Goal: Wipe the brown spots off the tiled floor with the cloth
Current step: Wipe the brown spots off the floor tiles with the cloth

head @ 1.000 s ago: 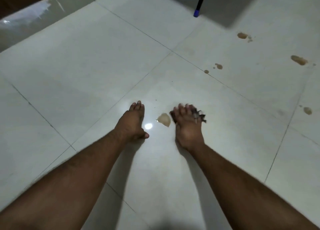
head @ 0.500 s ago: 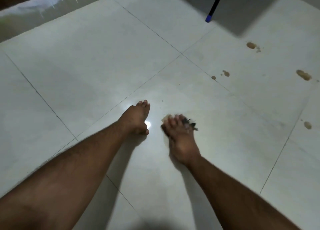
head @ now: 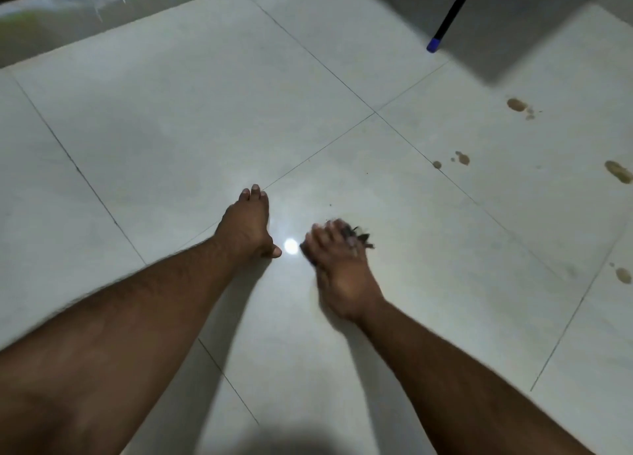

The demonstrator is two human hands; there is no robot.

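Frayed dark cloth (head: 358, 238) under right hand (head: 342, 269) — glossy tiles (head: 171, 139)

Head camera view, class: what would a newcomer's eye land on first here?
Two bare forearms reach in from below: the left hand lies flat on the pale tiled floor, and the right hand presses a dark cloth beside a bright glare spot. Brown spots dot the tiles at right.

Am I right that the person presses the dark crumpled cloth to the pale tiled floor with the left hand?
No. The head view shows the dark crumpled cloth under the right hand, pressed to the pale tiled floor; the left hand rests flat and empty.
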